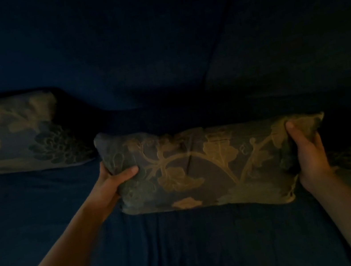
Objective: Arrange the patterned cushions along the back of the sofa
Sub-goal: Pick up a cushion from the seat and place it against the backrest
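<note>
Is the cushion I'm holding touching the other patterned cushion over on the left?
Apart. In the head view a strip of dark sofa shows between the held cushion and the left cushion, though the corners come close.

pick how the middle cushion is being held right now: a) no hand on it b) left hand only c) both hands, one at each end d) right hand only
c: the left hand grips the left end of the middle cushion and the right hand grips its right end.
</note>
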